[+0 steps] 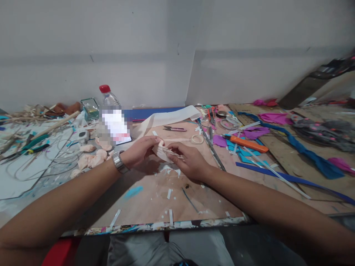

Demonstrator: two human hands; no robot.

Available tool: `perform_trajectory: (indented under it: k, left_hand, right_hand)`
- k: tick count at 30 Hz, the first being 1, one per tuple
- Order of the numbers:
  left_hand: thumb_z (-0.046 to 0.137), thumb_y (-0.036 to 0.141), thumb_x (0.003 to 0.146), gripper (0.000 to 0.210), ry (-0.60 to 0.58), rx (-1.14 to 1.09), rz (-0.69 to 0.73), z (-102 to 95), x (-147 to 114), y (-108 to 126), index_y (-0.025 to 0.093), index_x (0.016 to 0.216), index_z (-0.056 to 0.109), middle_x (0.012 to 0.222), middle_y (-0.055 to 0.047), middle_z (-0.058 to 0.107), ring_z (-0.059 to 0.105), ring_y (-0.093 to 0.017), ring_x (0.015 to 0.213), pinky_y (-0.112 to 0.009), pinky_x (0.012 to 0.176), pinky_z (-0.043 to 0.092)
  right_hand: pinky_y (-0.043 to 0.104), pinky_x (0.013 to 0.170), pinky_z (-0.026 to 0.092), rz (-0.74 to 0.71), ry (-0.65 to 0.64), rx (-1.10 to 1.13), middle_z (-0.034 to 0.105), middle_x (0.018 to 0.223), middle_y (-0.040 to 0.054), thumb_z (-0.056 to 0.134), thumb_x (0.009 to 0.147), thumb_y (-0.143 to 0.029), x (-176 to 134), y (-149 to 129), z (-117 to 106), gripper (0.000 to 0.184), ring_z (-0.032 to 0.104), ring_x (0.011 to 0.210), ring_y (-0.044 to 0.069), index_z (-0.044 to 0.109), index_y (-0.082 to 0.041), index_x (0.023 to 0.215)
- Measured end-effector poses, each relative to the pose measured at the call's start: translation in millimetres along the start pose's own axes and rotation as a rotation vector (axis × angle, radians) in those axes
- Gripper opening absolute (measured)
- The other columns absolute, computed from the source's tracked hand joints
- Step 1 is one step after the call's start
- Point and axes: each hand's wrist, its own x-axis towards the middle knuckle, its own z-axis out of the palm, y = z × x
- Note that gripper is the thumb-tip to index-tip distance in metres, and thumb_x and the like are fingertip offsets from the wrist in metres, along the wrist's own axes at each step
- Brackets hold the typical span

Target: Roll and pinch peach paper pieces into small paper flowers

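Over the middle of the table, my left hand and my right hand meet at a cream, ruffled piece of crepe paper. Both hands are closed on it, pinching it between thumbs and fingers. Part of the piece is hidden by the fingers, so its full shape cannot be made out. Left of my left wrist lie several crumpled peach-coloured paper pieces. Beyond the hands are pink-handled thread snips, with a narrow tape roll to their right.
A phone leans against a red-capped bottle at back left. Green-handled pliers lie far left. On the right are an orange utility knife, a blue crepe strip and purple scraps. A cream paper strip curves behind.
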Motion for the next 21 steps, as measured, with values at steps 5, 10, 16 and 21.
perform_trajectory:
  k: [5, 10, 16, 21]
  left_hand:
    - [0.068, 0.039, 0.087, 0.027, 0.031, -0.079, 0.001, -0.4, 0, 4, 0.014, 0.089, 0.06, 0.085, -0.001, 0.055, 0.052, -0.01, 0.075, -0.02, 0.067, 0.048]
    - [0.065, 0.033, 0.089, 0.021, 0.033, -0.109, -0.001, -1.2, 0, 5, 0.013, 0.087, 0.061, 0.083, -0.002, 0.054, 0.053, -0.009, 0.074, -0.02, 0.068, 0.049]
    - [0.071, 0.04, 0.09, 0.029, -0.037, -0.111, -0.013, -0.6, -2, 2, 0.012, 0.091, 0.062, 0.088, -0.003, 0.059, 0.057, -0.011, 0.079, -0.022, 0.073, 0.05]
    - [0.073, 0.057, 0.09, 0.046, -0.129, 0.089, 0.0, -1.4, -4, -1, 0.013, 0.095, 0.064, 0.088, -0.002, 0.06, 0.057, -0.011, 0.08, -0.023, 0.075, 0.049]
  right_hand:
    - [0.024, 0.085, 0.046, -0.009, 0.058, 0.077, 0.072, 0.106, 0.0056, 0.052, 0.102, -0.047, 3, 2, 3, 0.036, 0.063, 0.093, 0.01, 0.069, -0.017, 0.112]
    - [0.022, 0.074, 0.045, 0.151, 0.014, 0.393, 0.066, 0.091, 0.0029, 0.058, 0.098, -0.053, 5, 7, 12, 0.042, 0.057, 0.078, 0.008, 0.067, -0.016, 0.117]
    - [0.026, 0.085, 0.047, 0.062, 0.057, 0.197, 0.071, 0.106, 0.0051, 0.061, 0.097, -0.049, 4, 7, 6, 0.042, 0.063, 0.092, 0.011, 0.067, -0.019, 0.125]
    - [0.028, 0.088, 0.041, -0.098, 0.115, -0.06, 0.073, 0.101, 0.0027, 0.063, 0.098, -0.05, 3, 1, -1, 0.036, 0.064, 0.092, 0.011, 0.072, -0.02, 0.115]
